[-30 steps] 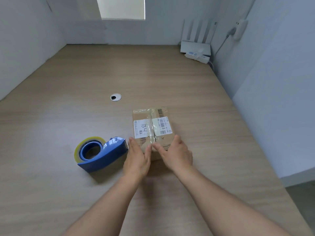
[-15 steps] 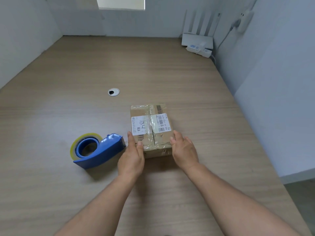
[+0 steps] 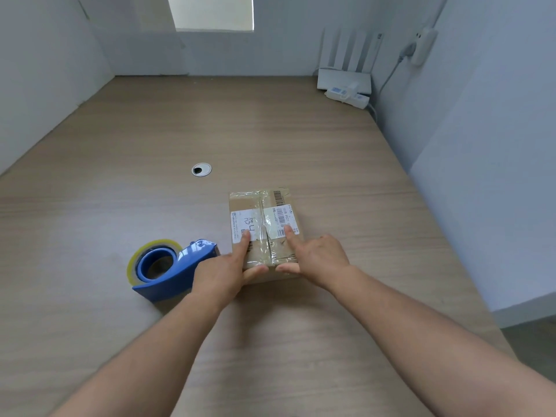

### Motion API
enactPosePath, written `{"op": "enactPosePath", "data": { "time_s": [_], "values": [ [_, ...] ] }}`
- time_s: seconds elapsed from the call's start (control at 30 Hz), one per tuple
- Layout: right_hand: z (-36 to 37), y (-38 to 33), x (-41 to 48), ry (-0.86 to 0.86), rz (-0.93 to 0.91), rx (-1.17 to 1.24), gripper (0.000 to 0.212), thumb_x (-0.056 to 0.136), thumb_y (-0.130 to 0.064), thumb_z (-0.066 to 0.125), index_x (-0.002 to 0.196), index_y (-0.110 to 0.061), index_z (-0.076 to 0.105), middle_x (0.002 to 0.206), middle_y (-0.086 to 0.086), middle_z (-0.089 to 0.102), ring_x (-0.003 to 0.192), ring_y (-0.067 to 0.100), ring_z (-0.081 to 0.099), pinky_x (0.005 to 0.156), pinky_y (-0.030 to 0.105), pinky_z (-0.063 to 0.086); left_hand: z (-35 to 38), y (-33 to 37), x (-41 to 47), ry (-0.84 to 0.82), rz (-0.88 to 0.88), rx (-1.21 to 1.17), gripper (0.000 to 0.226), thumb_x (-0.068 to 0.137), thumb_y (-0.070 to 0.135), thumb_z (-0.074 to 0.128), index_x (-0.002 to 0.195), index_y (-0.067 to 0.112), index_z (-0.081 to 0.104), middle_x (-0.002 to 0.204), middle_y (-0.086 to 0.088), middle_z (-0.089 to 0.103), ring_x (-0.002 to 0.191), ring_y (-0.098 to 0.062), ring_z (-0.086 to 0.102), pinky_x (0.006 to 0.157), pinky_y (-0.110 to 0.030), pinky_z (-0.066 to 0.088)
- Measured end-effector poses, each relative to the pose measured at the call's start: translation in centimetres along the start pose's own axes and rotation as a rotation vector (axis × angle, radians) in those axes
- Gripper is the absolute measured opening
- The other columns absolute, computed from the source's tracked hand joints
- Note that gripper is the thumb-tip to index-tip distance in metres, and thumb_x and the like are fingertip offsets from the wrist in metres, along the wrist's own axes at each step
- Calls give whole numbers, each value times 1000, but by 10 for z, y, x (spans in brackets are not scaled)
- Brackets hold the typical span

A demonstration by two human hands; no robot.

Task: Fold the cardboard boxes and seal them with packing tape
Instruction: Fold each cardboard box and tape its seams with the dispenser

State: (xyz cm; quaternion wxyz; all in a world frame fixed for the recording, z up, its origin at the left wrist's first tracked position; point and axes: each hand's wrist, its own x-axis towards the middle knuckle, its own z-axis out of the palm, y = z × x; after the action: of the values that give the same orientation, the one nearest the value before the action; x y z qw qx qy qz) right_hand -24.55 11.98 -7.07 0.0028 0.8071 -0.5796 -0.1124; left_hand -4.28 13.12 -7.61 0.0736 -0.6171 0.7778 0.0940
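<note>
Since the cardboard box [image 3: 262, 233] is small, squat and already closed along its top seam under a strip of clear tape [image 3: 261, 203], it is probably light and fairly stiff at the edges, though the flaps may give a little under pressure in the middle. It lies flat on the bench [image 3: 301, 139], a little right of centre, with two white labels [image 3: 243, 221] on its lid. The tape film looks glossy and likely slippery, so bare cardboard on the short sides or the corners would be the surer place to take hold. The left hand [image 3: 221, 273] and right hand [image 3: 317, 260] sit at the near end of the box, grasping nothing: each lays a straight index finger on the lid, the fingers [image 3: 245, 242] pressing down on either side of the seam, thumbs against the near edge. A blue tape dispenser [image 3: 168, 266] with a clear roll lies just left of the box, beside the left wrist. The bench is smooth, pale wood grain with a round cable grommet [image 3: 201, 169]; grey-blue walls enclose it, and a white router [image 3: 344, 79] and power strip [image 3: 349, 96] sit in the far right corner.
</note>
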Motion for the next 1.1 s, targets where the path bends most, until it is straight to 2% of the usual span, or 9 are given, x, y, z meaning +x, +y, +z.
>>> {"op": "enactPosePath", "data": {
  "time_s": [0.17, 0.23, 0.33, 0.47, 0.53, 0.63, 0.73, 0.97, 1.1],
  "values": [
    [2, 22, -3, -101, -177, 49, 77, 97, -50, 38, 152, -15, -4, 133, 15, 53, 120, 33, 51, 109, 38, 29, 3, -10, 10, -40, 58, 49, 85, 89, 70, 27, 151, 28, -13, 122, -9, 61, 97, -24, 63, 66, -32, 45],
    [0, 28, -1, -123, -220, 52, 76, 99, -43, 40, 152, -15, -7, 134, 15, 52, 123, 33, 48, 113, 37, 25, 3, -14, 13, -73, 78, 46, 84, 92, 66, 31, 151, 28, -15, 119, -12, 61, 98, -26, 62, 70, -33, 46],
    [-7, 32, 2, -173, -270, 36, 78, 99, -36, 43, 151, -18, -11, 127, 16, 56, 118, 34, 50, 106, 41, 35, -1, -19, 14, -132, 112, -9, 85, 94, 59, 39, 150, 29, -18, 115, -14, 64, 101, -27, 59, 79, -32, 46],
    [-24, 43, 5, -251, -282, -28, 85, 94, -20, 49, 149, -33, -14, 112, 13, 59, 100, 32, 58, 75, 34, 43, -18, -36, 8, -273, 245, -65, 92, 93, 32, 49, 148, 30, -25, 109, -10, 59, 96, -23, 56, 81, -21, 35],
    [-30, 44, 9, -219, -288, -74, 81, 94, -26, 52, 151, -33, -5, 111, 12, 59, 100, 31, 57, 72, 34, 40, -26, -42, 8, -315, 271, -42, 92, 91, 29, 47, 146, 35, -26, 105, -7, 53, 88, -20, 50, 81, -21, 33],
    [-32, 39, 13, -137, -315, -108, 77, 92, -43, 53, 151, -27, 8, 113, 11, 60, 102, 31, 58, 72, 35, 40, -30, -41, 12, -273, 278, 18, 83, 97, 42, 44, 148, 35, -22, 116, -13, 58, 90, -22, 51, 80, -24, 34],
    [-23, 38, 9, -24, -353, -173, 77, 91, -54, 50, 150, -22, 13, 112, 10, 61, 99, 30, 59, 66, 34, 37, -27, -38, 11, -243, 262, 43, 82, 96, 51, 43, 150, 34, -16, 113, -12, 59, 81, -18, 46, 75, -24, 34],
    [-1, 30, 1, 68, -296, -175, 83, 90, -49, 52, 151, -10, 12, 128, 10, 55, 109, 30, 54, 76, 35, 42, -9, -31, 11, -98, 170, 84, 84, 92, 56, 49, 152, 32, -5, 109, -12, 63, 98, -26, 61, 77, -32, 48],
    [5, 20, 2, 104, -214, -119, 81, 89, -50, 56, 149, -10, 20, 124, 12, 58, 107, 30, 55, 74, 33, 38, -6, -24, 16, -54, 126, 75, 80, 87, 58, 55, 148, 30, 12, 102, -7, 66, 93, -25, 62, 66, -30, 42]
  ]
}}
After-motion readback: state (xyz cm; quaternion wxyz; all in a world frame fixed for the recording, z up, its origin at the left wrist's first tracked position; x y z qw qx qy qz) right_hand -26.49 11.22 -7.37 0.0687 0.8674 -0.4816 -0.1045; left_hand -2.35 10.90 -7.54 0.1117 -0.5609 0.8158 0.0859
